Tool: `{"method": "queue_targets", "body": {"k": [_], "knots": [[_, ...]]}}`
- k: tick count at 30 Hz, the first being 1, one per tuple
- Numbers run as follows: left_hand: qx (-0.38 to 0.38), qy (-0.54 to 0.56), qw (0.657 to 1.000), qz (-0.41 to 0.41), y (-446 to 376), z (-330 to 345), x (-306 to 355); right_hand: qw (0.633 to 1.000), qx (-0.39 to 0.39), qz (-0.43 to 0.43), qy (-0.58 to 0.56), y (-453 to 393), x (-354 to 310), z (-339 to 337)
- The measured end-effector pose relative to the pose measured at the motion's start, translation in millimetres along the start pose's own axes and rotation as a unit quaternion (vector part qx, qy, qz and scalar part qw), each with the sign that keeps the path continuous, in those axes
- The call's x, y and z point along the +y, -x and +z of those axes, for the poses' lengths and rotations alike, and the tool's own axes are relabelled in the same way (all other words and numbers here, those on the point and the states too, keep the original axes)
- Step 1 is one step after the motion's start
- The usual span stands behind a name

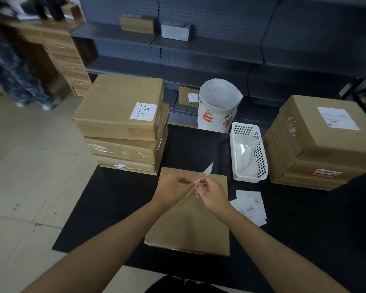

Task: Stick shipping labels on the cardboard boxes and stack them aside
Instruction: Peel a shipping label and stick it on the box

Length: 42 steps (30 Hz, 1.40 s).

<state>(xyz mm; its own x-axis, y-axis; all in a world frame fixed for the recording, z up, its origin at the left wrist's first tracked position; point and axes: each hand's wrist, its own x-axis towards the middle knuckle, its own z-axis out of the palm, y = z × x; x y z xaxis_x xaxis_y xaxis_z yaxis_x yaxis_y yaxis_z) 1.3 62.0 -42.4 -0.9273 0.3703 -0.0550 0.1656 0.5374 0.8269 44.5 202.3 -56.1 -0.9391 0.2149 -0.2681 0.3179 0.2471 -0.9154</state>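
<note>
A person's two bare forearms reached forward over a black table (114, 208). Both hands met above a flat cardboard box (190, 225) that lay on the table directly in front of the person. The left hand (171, 188) and the right hand (209, 194) each pinched the near lower corner of a small white shipping label (205, 172) between thumb and fingertips, the pinch points almost touching. The label was seen nearly edge-on and slanted up and away to the right from the fingers, held in the air above the box's far half and not touching it.

Just right of the box, a loose pile of white labels (250, 205) lay on the table. Beyond them stood a white perforated basket (248, 153). At the far left of the table sat a stack of cardboard boxes (123, 127), its top box bearing a white paper with handwritten marks. At the far right sat a second stack of boxes (317, 144), its top box bearing a printed label. Between the stacks stood an open white paper bag (219, 106) with orange printing
</note>
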Motion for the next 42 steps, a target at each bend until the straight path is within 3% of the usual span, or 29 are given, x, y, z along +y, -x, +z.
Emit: {"method": "queue_targets", "body": {"k": [6,11,16,20,23,30,36,42], "knots": [[-0.013,-0.012,1.000,-0.003,2,2,-1,0.997,-0.012,-0.019,0.076,1,1,-4],[0.002,0.083,0.993,-0.081,2,2,3,0.998,0.010,-0.007,0.058,2,-3,-7],[0.049,0.220,0.963,-0.149,2,-7,6,0.984,0.082,0.122,-0.099,-8,4,-22],[0.059,0.232,0.955,-0.173,-1,-5,5,0.932,0.121,0.195,-0.280,-8,8,-38],[0.079,0.240,0.947,-0.198,-3,-1,5,0.893,0.168,0.233,-0.346,-5,6,-44],[0.117,0.219,0.945,-0.212,-8,-4,9,0.868,0.252,0.324,-0.278,-11,30,-52],[0.136,0.224,0.942,-0.210,-9,-5,10,0.834,0.328,0.348,-0.274,-13,30,-55],[0.172,0.259,0.930,-0.194,-11,-10,12,0.830,0.327,0.353,-0.284,-7,30,-60]]}}
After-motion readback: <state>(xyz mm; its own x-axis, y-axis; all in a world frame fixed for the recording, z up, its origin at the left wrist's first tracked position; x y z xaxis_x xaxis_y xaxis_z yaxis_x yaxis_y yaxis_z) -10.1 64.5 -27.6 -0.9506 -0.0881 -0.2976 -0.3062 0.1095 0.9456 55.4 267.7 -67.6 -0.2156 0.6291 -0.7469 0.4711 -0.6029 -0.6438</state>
